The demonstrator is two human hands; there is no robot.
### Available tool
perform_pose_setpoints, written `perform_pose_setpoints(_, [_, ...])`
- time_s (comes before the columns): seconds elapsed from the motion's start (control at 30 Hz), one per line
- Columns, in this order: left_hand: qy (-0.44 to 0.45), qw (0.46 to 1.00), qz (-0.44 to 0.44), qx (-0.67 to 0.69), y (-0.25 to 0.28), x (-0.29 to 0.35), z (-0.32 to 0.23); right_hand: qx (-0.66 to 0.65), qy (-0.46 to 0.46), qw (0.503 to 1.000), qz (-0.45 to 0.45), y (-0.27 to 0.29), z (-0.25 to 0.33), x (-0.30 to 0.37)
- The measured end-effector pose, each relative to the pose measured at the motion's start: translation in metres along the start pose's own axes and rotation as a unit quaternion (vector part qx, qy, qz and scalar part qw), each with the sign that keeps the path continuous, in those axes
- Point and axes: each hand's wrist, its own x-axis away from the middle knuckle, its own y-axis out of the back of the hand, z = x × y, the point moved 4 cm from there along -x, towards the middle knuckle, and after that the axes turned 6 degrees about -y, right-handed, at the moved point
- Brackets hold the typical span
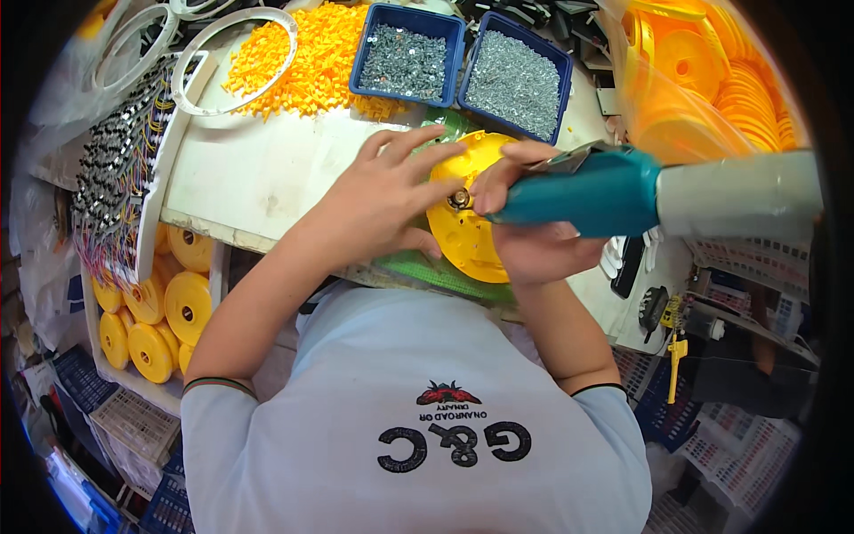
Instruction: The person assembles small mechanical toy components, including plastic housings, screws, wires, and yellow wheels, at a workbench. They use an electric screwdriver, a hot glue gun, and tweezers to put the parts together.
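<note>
On the white table (276, 169), we have a yellow disc (476, 249).
Our left hand (382, 196) spreads its fingers wide over it; our right hand (544, 254) curls its fingers around a teal tool (587, 191).

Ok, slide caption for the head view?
Right hand holds a teal tool over a yellow disc, left hand at its edge.

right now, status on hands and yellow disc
Right hand gripping teal handheld tool. Left hand at left edge of round yellow plastic disc. Tool, right hand hide its right side.
</note>
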Motion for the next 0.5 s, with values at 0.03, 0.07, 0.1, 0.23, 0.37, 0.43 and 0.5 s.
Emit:
perform_pose_setpoints(0.03, [0.028,0.999,-0.025,0.010,0.004,-0.002,0.002,0.012,0.003,0.999,-0.037,0.001,0.012,-0.003])
perform_pose_setpoints(0.07, [0.021,1.000,-0.022,0.008,0.006,-0.003,0.006,0.023,0.008,0.997,-0.075,0.003,0.025,-0.007])
perform_pose_setpoints(0.1, [0.128,0.986,-0.060,0.085,0.009,0.000,0.020,0.052,0.018,0.998,-0.016,0.004,0.042,-0.014])
perform_pose_setpoints(0.23, [0.243,0.960,0.051,0.126,-0.008,-0.001,0.037,0.267,0.073,0.952,-0.130,0.007,0.092,-0.010])
perform_pose_setpoints(0.37, [0.141,0.986,-0.048,0.080,-0.003,-0.005,0.031,0.483,0.117,0.834,-0.239,0.023,0.120,0.044])
perform_pose_setpoints(0.43, [0.032,0.995,-0.082,-0.053,0.017,-0.005,0.010,0.462,0.040,0.832,-0.306,0.037,0.120,0.087])
perform_pose_setpoints(0.5, [-0.071,0.981,-0.044,-0.172,0.025,0.019,-0.005,0.379,0.008,0.832,-0.406,0.080,0.120,0.142])
